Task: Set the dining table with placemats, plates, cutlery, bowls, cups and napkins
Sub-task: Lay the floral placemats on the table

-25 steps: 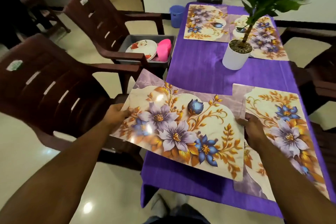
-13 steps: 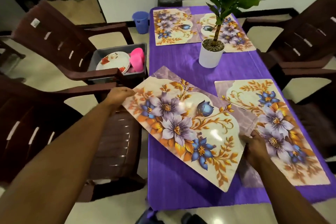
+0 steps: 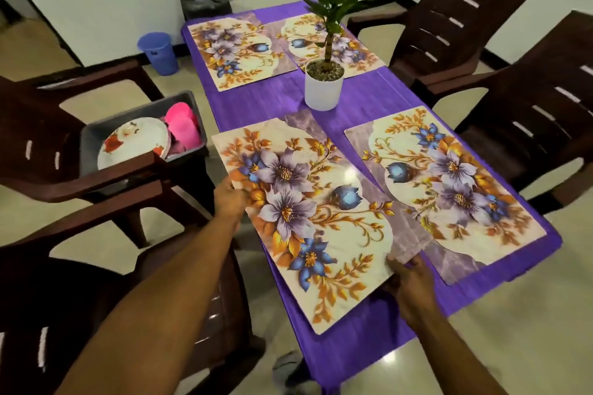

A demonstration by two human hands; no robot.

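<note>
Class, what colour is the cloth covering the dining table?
Purple tablecloth, clearest in the head view.

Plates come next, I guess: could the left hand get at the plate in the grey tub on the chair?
Probably, once free: the left hand grips the placemat now, and the chair's armrest crosses before the plate.

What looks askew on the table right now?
The near-left placemat, held by the left hand and right hand, sits rotated, its left edge overhanging the purple table. The other three placemats lie squarer. Nothing spilled or damaged.
</note>
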